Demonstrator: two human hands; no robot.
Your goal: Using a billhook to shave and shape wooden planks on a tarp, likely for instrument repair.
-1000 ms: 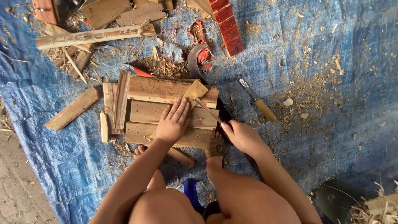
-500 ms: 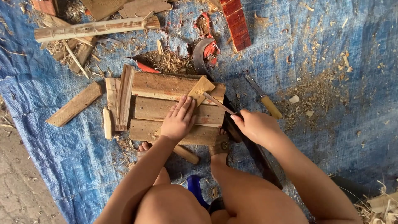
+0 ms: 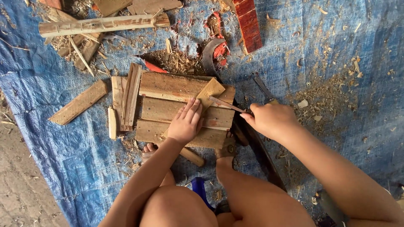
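- Wooden planks (image 3: 176, 109), three weathered boards side by side, lie near the middle of a blue tarp (image 3: 345, 138) spread on the ground.
- On them the left hand (image 3: 186, 122) presses flat, fingers together and stretched toward a small slat (image 3: 209, 91) that lies tilted across the upper boards; nothing is gripped in it.
- At the planks' right end, the right hand (image 3: 271, 120) is closed in a fist on a thin metal tool (image 3: 225, 104), whose tip reaches onto the slat's lower end.
- A chisel (image 3: 264, 88) with a yellowish handle lies on the tarp just above that hand, partly hidden by it.
- Bare toes (image 3: 148, 150) show just below the planks, beside a round wooden peg (image 3: 191, 156).
- Toward the tarp's left edge lie a loose plank (image 3: 79, 102) and two narrow upright strips (image 3: 126, 94).
- Near the top edge are a long pale pole (image 3: 101, 25), a red slatted piece (image 3: 249, 24) and a curved grey-and-red object (image 3: 214, 52).
- Sawdust and shavings (image 3: 332, 90) scatter over the right part.
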